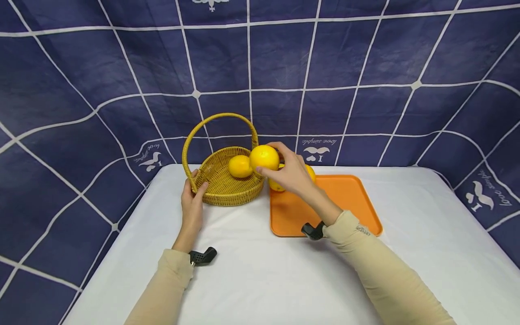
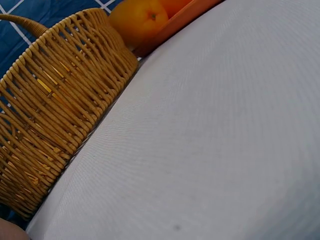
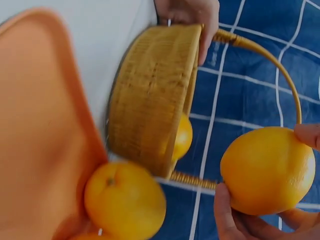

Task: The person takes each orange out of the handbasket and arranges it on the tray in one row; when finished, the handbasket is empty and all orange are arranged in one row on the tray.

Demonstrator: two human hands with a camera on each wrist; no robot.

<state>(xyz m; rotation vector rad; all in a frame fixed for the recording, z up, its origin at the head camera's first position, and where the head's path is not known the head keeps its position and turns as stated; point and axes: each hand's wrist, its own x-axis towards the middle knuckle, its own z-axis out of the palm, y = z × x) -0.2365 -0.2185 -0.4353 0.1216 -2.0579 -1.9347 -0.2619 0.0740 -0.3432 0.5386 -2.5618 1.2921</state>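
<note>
Basket (image 1: 221, 183) sits near the counter's (image 1: 260, 280) back edge, left of centre; tray (image 1: 349, 198) just right of it. One orange (image 1: 239, 166) in the basket, more oranges (image 1: 277, 184) on the tray's back-left corner. Left hand (image 1: 192, 203) on the basket's left rim; right hand (image 1: 288, 174) holds an orange (image 1: 264, 158) above the basket's right rim.

This looks like a staged recording set-up rather than a lived-in room. A dark blue cloth backdrop (image 1: 284, 58) with a white grid and small printed emblems hangs behind and wraps round both sides, closing off the surroundings. In front stands a desk (image 1: 284, 280) under a plain white cover, carrying only a few props: a wicker basket (image 1: 221, 189), an orange plastic tray (image 1: 349, 198) and some oranges (image 1: 240, 166).
</note>
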